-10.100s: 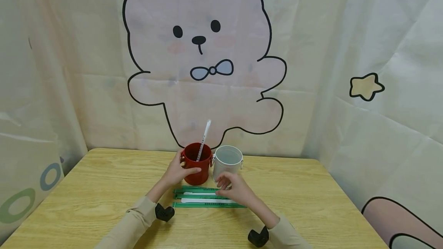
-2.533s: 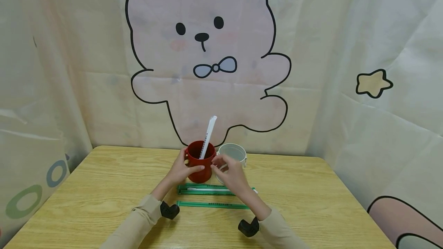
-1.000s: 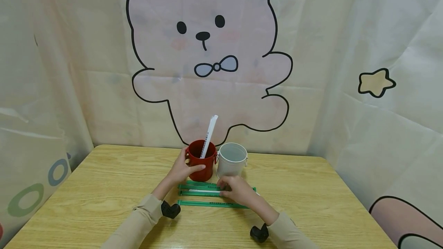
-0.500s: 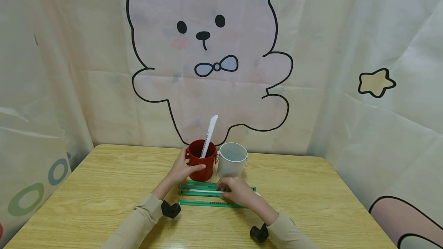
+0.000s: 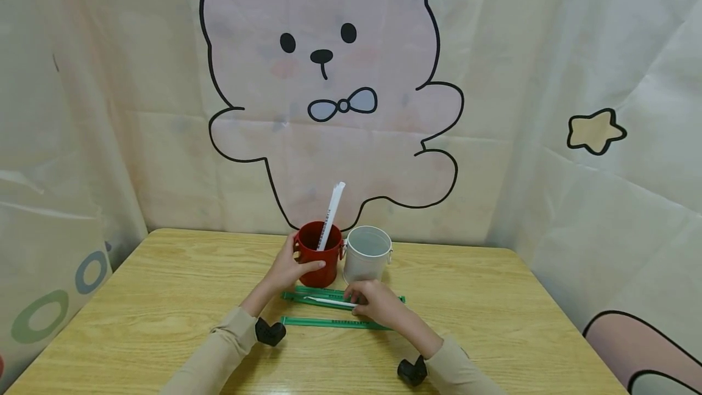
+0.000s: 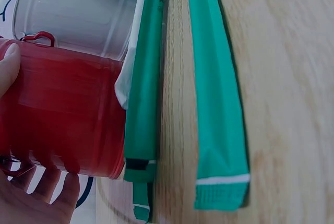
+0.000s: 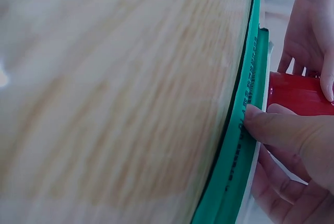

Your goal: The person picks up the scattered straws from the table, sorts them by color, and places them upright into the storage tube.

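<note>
White pail [image 5: 365, 262] just behind green packets [image 5: 315, 291]

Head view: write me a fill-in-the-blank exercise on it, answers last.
1. The left hand grips the cup coloured ____.
2. From the head camera, that cup stands to the ____ of the white cup.
3. The frontmost stick on the table is coloured ____.
4. The hand touching the sticks behind it is the ____ one.
Missing words: red; left; green; right.

On a table [image 5: 192, 297], the left cup [image 5: 318, 270] and right cup [image 5: 364, 262] stand side by side; one packet [image 5: 331, 218] leans inside the left cup; grouped packets [image 5: 322, 294] lie crosswise before them; a separate packet [image 5: 323, 322] lies nearer the person.
</note>
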Action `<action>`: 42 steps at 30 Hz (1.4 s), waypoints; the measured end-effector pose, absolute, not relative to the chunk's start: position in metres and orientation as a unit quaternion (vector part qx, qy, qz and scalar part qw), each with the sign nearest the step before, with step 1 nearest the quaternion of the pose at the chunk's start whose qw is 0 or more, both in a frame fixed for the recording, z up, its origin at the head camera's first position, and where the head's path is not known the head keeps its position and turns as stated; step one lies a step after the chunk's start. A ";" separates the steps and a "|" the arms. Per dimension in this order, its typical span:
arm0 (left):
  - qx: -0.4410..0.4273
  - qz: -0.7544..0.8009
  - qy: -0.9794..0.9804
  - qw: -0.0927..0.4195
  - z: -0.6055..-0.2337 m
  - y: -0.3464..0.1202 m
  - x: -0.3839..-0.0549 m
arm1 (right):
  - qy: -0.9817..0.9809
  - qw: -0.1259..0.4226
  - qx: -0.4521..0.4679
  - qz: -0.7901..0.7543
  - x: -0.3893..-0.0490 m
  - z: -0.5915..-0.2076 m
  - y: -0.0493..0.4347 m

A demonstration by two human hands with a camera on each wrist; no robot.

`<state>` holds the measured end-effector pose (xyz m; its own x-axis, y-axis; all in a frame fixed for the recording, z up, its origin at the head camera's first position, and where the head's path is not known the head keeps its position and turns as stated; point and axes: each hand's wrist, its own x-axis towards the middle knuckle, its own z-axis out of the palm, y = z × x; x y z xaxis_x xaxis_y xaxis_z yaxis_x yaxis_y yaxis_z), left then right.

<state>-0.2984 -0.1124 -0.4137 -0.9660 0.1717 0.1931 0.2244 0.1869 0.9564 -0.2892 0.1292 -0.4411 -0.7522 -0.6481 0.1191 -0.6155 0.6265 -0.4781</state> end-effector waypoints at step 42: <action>-0.131 -0.620 -0.774 0.023 -0.413 -0.112 -0.298 | 0.909 -0.063 -0.320 -0.259 -0.280 -0.429 0.125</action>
<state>-0.2976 -0.1116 -0.4131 -0.9644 0.1743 0.1988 0.2320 0.1977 0.9524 -0.2799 0.1252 -0.4288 -0.7878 -0.5488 0.2794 -0.6138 0.6621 -0.4301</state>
